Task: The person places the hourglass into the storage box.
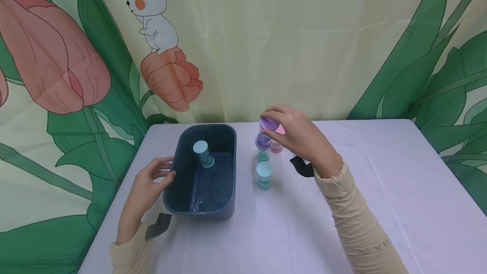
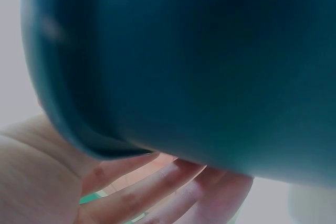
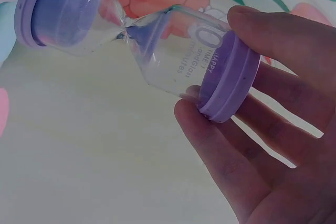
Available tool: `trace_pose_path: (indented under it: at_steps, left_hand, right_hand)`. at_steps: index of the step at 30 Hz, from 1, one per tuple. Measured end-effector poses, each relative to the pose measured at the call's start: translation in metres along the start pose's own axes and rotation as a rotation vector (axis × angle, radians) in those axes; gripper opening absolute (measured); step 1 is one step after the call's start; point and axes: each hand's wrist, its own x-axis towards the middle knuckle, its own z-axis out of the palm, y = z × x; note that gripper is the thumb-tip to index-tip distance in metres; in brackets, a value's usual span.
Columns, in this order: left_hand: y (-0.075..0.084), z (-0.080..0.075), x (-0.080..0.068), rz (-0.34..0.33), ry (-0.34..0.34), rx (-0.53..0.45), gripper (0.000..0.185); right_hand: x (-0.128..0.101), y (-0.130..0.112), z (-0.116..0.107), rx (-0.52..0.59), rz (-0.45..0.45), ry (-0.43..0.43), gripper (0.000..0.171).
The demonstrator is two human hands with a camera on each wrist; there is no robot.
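Note:
My right hand [image 1: 294, 136] pinches the top cap of a purple sand timer [image 1: 263, 140] between thumb and fingers. In the right wrist view, the purple sand in this sand timer [image 3: 68, 11] lies mostly in the bulb away from the hand. At the left side of a dark blue bin [image 1: 175, 212], my left hand [image 1: 150, 185] touches the rim and outer wall with relaxed, extended fingers [image 2: 136, 198]. Inside the bin stands a light blue sand timer [image 1: 203, 153].
Another light blue sand timer [image 1: 264, 176] stands on the white tablecloth [image 1: 380, 189], right of the bin. A green sand timer [image 1: 263, 154] and a pink sand timer [image 1: 276, 146] are partly hidden near the right hand. A printed curtain [image 1: 266, 45] hangs behind the table.

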Motion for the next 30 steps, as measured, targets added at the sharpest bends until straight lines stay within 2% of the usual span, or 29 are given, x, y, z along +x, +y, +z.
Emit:
trace_pose_path:
  at_steps: [17, 30]
  left_hand:
    - [0.001, 0.0, 0.0, 0.0, 0.0, 0.009, 0.046]
    - [0.0, 0.0, 0.001, -0.002, 0.002, 0.008, 0.045]
  right_hand:
    - [0.015, -0.009, 0.012, 0.033, -0.075, 0.052, 0.031]
    - [0.031, -0.018, 0.021, 0.035, -0.076, 0.049, 0.031]
